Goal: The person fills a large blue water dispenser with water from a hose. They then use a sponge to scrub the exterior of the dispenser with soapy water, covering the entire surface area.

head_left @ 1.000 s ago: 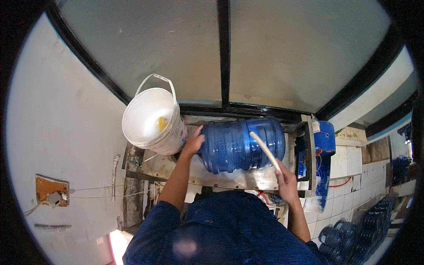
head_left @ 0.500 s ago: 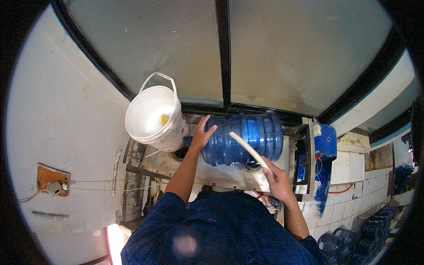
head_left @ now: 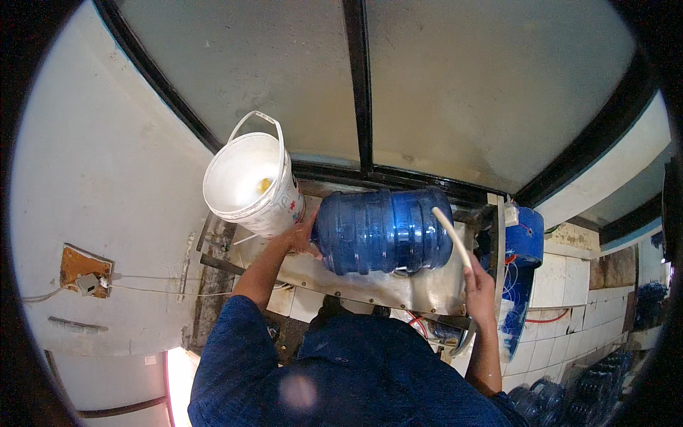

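Note:
A large blue ribbed water jug (head_left: 384,231) lies on its side across a metal worktop (head_left: 341,285), its neck end toward the left. My left hand (head_left: 304,238) grips that neck end, and its fingers are partly hidden by the jug. In my right hand (head_left: 481,288) is a cream-coloured hose (head_left: 453,233), held a little below its free end. The hose end points up and to the left, in front of the jug's base end. Lower down, the rest of the hose hangs below my right hand, by the worktop's front edge.
Left of the jug stands a white bucket (head_left: 245,185) with a raised handle and something yellow inside. Dark-framed glass panels (head_left: 498,92) rise behind the worktop. A blue container (head_left: 525,238) is at the right, and several jugs (head_left: 597,381) sit on the lower-right floor.
My left hand has slid from the jug's upper shoulder down to its neck end. The jug has turned slightly. My right hand has carried the hose to the right, toward the base end.

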A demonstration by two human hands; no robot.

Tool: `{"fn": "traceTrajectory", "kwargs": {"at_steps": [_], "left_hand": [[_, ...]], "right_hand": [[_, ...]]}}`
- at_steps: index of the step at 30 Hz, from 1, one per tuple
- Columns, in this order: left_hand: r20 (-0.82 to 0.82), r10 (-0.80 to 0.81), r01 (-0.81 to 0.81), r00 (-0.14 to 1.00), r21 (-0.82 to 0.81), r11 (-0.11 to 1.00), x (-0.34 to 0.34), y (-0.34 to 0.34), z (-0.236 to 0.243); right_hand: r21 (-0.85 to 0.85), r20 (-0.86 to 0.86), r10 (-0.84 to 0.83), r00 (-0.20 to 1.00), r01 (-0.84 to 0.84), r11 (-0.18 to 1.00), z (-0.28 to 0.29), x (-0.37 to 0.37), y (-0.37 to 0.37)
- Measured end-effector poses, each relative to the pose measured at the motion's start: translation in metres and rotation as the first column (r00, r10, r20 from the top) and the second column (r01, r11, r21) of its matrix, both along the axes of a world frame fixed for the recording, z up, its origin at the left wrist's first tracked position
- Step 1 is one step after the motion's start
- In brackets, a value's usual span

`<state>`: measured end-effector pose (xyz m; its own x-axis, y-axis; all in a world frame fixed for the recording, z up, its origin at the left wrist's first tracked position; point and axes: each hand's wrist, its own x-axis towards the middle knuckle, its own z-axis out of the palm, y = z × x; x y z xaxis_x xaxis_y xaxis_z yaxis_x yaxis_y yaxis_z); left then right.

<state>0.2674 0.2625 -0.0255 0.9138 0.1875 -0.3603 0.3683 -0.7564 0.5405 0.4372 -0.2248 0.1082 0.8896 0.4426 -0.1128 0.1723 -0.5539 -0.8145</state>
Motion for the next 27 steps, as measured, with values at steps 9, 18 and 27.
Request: {"fn": "traceTrajectory", "kwargs": {"at_steps": [9,18,27], "left_hand": [[-0.155,-0.077,0.105,0.985,0.181,0.978,-0.001,0.028,-0.107],[0.582,0.463,-0.128,0.668,-0.524,0.842,0.047,0.044,-0.104],[0.460,0.352,-0.466,0.815,0.159,0.870,0.111,-0.056,0.010]], "right_hand": [[0.021,-0.236,0.289,0.928,-0.292,0.956,0.032,-0.050,0.088],[0.159,0.021,0.447,0.894,-0.444,0.882,0.029,-0.083,0.139],[0.033,-0.084,0.097,0.992,-0.094,0.995,0.033,-0.064,0.087]]}}
